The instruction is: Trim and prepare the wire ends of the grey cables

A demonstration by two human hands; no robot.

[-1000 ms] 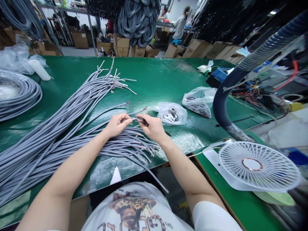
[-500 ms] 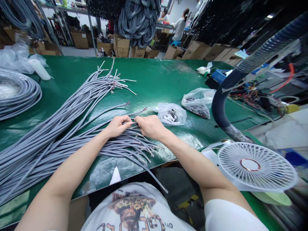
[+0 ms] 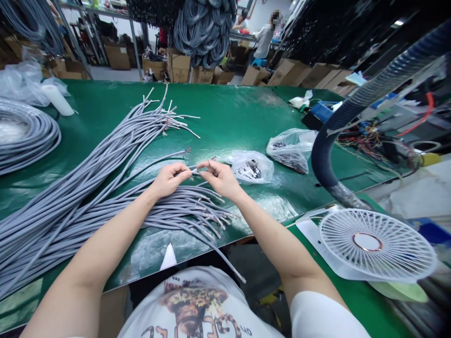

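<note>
Between thumb and fingers my left hand (image 3: 172, 179) pinches a grey cable near its stripped end (image 3: 195, 172). Just to the right, my right hand (image 3: 219, 178) has its thumb and forefinger close around the tip of that cable; what exactly sits in the fingers is too small to make out. Below both hands lies a bundle of grey cables (image 3: 165, 213) with bared ends pointing right. A second bundle of grey cables (image 3: 116, 141) stretches up and away to the left. Beside my right hand rests a clear bag of small dark and pale parts (image 3: 252, 168).
Another bag of small dark parts (image 3: 291, 150) lies farther right. A thick flexible duct (image 3: 322, 150) curves down by a white fan (image 3: 377, 244) at the right. Coiled cable (image 3: 31, 141) and a white roll (image 3: 58, 99) sit on the left of the green table (image 3: 229, 112).
My right hand's fingers have loosened and spread a little at the cable tip, where a pale end now shows between the hands. My left hand keeps its pinch, slightly lower-left.
</note>
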